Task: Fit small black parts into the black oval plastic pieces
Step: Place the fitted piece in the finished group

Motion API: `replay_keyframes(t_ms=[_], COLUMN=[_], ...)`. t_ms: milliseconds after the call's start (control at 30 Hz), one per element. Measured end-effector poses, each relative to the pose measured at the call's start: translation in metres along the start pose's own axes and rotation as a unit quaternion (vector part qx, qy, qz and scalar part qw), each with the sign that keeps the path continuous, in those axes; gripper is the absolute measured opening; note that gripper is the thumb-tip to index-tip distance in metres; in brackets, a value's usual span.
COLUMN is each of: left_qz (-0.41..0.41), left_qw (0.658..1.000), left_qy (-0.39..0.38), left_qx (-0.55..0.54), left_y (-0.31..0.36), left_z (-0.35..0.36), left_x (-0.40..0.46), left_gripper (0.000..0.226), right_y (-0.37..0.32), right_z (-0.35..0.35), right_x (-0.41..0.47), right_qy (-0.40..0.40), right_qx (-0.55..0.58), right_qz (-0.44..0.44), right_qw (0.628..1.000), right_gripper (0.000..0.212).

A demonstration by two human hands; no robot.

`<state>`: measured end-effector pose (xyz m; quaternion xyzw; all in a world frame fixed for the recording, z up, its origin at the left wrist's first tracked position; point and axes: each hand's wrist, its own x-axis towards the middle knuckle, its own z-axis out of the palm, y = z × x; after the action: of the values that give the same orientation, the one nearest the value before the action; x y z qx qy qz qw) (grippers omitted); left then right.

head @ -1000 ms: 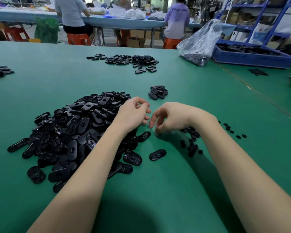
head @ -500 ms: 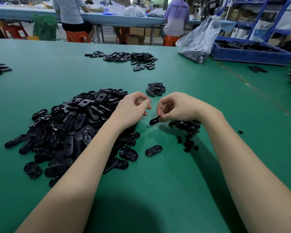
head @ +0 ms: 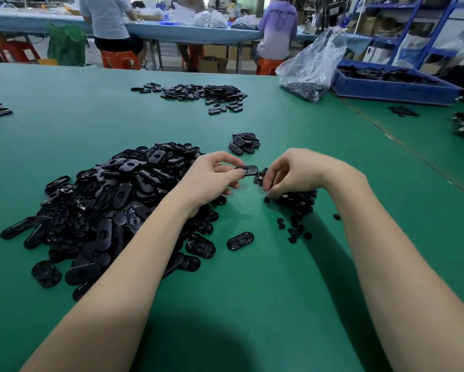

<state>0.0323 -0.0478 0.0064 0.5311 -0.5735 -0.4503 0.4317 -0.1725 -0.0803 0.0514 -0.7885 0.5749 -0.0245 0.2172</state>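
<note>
My left hand point(head: 212, 181) pinches one black oval piece point(head: 248, 170) by its end and holds it level above the green table point(head: 252, 291). My right hand point(head: 295, 171) hovers just right of it, fingers curled down into a heap of small black parts point(head: 297, 202); whether it pinches one is hidden. A big pile of black oval pieces point(head: 110, 205) lies under and left of my left forearm. A single oval piece point(head: 240, 240) lies loose between my arms.
A small stack of oval pieces point(head: 243, 143) sits just beyond my hands. Further back lie another spread of ovals point(head: 204, 93), a clear plastic bag point(head: 312, 68) and a blue bin point(head: 391, 85). People sit at a far table.
The oval piece has passed from my right hand to my left, which now holds it flat. My right hand has dropped its fingers onto the heap of small parts.
</note>
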Motion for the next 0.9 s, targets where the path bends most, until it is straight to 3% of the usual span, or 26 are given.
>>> replay_keyframes(t_ms=[233, 467, 700, 800, 900], left_qz=[0.001, -0.004, -0.042, -0.048, -0.043], left_qw=[1.000, 1.000, 0.987, 0.976, 0.980], left_qy=[0.013, 0.025, 0.056, 0.041, -0.003], left_qx=[0.018, -0.004, -0.147, -0.206, -0.196], left_y=[-0.002, -0.004, 0.001, 0.003, 0.004], left_z=[-0.001, -0.002, -0.001, -0.001, -0.001], left_x=[0.000, 0.002, 0.002, 0.001, -0.001], left_gripper=[0.013, 0.025, 0.010, 0.022, 0.040], right_y=[0.000, -0.001, -0.011, -0.012, -0.014], right_z=[0.009, 0.003, 0.003, 0.005, 0.008], right_x=[0.003, -0.001, -0.005, -0.002, 0.001], right_qy=[-0.010, 0.097, 0.094, 0.091, 0.099], right_qx=[-0.002, 0.106, 0.212, 0.234, 0.243], right_qz=[-0.002, -0.034, -0.106, -0.103, -0.099], right_qw=[1.000, 0.989, 0.967, 0.963, 0.960], right_gripper=[0.008, 0.009, 0.004, 0.009, 0.010])
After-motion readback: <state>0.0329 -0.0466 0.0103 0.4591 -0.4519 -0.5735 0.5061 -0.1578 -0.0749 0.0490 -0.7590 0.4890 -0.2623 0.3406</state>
